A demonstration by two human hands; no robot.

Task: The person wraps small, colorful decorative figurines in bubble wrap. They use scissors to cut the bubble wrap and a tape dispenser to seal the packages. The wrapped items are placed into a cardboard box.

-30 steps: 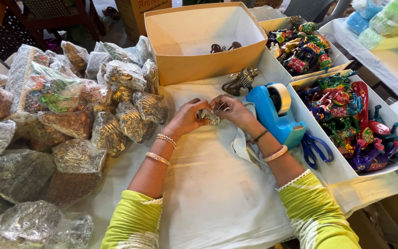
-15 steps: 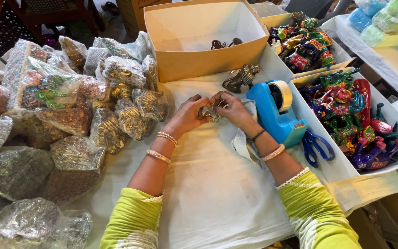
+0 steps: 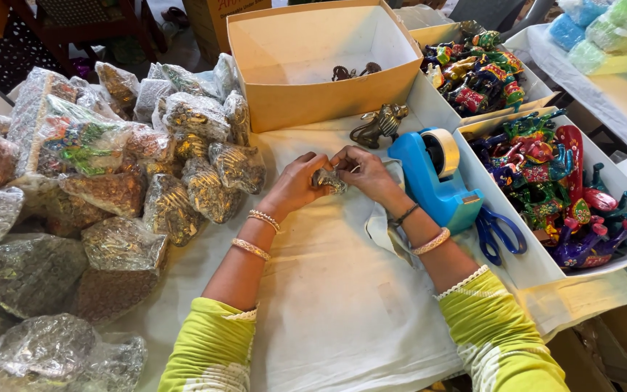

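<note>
Left hand (image 3: 295, 181) + right hand (image 3: 364, 171): fingers closed on wrapped figurine (image 3: 328, 178) | tape dispenser (image 3: 435, 178) beside right hand

Glossy plastic tape dispenser (image 3: 435, 176), matt cardboard box (image 3: 313, 101), white cloth (image 3: 342, 290).

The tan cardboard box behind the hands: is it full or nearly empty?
Nearly empty. The tan cardboard box is open-topped and its pale floor shows bare, with only a couple of small dark figurines lying against the back wall.

Packing table clutter
Bubble-wrapped bundles (image 3: 110, 189) at left, tan cardboard box (image 3: 313, 94) top centre, blue tape dispenser (image 3: 437, 181), scissors (image 3: 498, 232), painted figurines (image 3: 553, 189) at right
</note>
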